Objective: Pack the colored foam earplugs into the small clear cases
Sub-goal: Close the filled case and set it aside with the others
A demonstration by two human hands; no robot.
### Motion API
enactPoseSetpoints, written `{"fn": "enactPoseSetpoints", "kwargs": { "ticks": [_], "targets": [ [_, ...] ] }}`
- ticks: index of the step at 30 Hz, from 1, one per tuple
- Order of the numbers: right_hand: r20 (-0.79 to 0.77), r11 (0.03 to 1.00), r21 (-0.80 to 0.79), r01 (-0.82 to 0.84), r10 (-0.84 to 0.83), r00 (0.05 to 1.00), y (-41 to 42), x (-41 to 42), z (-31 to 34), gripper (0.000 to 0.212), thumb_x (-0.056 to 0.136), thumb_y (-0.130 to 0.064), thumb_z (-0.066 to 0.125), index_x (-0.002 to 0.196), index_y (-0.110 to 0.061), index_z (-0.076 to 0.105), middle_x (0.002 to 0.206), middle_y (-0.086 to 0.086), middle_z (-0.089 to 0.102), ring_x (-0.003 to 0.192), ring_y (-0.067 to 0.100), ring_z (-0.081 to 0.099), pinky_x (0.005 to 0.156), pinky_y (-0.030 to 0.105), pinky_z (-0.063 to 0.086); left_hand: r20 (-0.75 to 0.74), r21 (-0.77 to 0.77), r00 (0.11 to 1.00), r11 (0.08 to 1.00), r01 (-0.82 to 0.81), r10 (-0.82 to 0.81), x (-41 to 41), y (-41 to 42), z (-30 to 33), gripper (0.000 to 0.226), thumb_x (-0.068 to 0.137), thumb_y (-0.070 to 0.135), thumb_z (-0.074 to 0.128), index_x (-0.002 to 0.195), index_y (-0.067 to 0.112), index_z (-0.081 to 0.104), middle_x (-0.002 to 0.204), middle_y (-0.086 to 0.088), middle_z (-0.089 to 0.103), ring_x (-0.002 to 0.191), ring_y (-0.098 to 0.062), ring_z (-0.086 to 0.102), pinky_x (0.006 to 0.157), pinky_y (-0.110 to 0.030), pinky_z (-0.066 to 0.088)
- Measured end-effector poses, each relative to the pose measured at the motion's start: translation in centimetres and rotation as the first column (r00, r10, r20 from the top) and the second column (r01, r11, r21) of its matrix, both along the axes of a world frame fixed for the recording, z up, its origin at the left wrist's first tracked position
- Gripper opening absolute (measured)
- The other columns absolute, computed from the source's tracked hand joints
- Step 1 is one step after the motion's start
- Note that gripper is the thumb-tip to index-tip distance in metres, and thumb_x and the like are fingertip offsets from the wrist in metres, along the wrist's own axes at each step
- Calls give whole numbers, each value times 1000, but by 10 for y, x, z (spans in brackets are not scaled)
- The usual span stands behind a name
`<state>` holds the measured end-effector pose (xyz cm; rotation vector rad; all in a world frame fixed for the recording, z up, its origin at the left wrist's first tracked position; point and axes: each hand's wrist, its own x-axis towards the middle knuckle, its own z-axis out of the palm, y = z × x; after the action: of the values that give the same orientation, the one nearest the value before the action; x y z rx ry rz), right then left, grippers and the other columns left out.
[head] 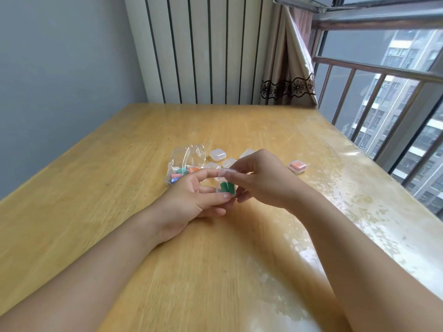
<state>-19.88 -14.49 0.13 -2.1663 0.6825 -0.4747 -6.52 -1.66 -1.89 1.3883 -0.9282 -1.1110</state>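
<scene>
Centrally, above the wooden table point(134, 236), the left hand point(191, 197) gripped an open clear case point(226, 188) containing two green earplugs point(227, 187). The right hand point(261, 178) pinched its raised lid point(226, 171). Behind lay a plastic bag point(184, 165) of earplugs and a filled pink case point(297, 166).

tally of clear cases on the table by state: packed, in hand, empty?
Packed and closed, pink earplugs inside: 1
In hand, open, green earplugs inside, held by left hand and right hand: 1
Empty-looking closed cases behind the hands: 4 visible, more may be hidden
Total: 6 cases visible
</scene>
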Motion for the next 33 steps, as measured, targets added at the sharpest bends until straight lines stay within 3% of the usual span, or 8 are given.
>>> {"fn": "enactPoseSetpoints", "kwargs": {
  "ticks": [9,12,14,17,20,25,33],
  "targets": [
    [-47,987,106,-121,126,991,3,-8,11,25,101,-18,53,114,-10,73,102,10,74,94,26,71,78,41,63,-147,-23,989,999,-35,31,4,-2,1,34,91,9,66,125,15,64,102,-10,77,91,-15,74,73,-20,59],
    [-59,984,47,-173,175,983,0,-12,13,37,93,-15,65,129,-23,66,111,-3,70,89,20,73,79,38,63,-207,-25,977,998,-52,46,6,-2,2,38,89,8,67,127,11,63,100,-8,77,87,-12,74,68,-17,57],
    [-64,983,-70,-172,168,984,-1,-12,11,52,86,-19,77,135,-27,62,113,-11,68,86,11,73,78,27,61,-241,-28,969,998,-58,50,7,-2,2,43,85,12,70,127,9,63,101,-7,76,86,-10,72,67,-17,57],
    [28,962,-255,-100,111,993,1,-8,7,46,79,-26,87,122,-28,71,106,-14,69,87,5,68,69,12,53,-232,-38,971,998,-58,47,7,-2,2,45,81,20,72,125,10,67,100,-1,74,86,-8,68,68,-19,57],
    [133,931,-363,-33,86,987,3,-3,4,32,81,-24,85,111,-26,77,99,-13,71,85,5,68,70,21,57,-225,-62,974,997,-47,32,7,-2,2,44,81,25,72,123,14,70,102,1,72,89,-11,67,70,-22,57],
    [232,914,-406,2,101,967,2,-1,3,24,82,-21,83,106,-20,79,94,-9,74,80,6,70,71,27,58,-237,-155,970,983,-100,62,7,-1,4,55,72,13,77,125,13,65,113,-5,75,99,-15,71,73,-22,57],
    [292,895,-447,18,126,948,3,2,-1,20,87,-24,80,106,-21,81,90,-8,76,76,8,70,68,20,56,-208,-191,969,966,-174,133,5,-3,5,40,77,26,73,115,14,69,94,-5,77,87,-16,73,71,-23,58]
  ]
}}
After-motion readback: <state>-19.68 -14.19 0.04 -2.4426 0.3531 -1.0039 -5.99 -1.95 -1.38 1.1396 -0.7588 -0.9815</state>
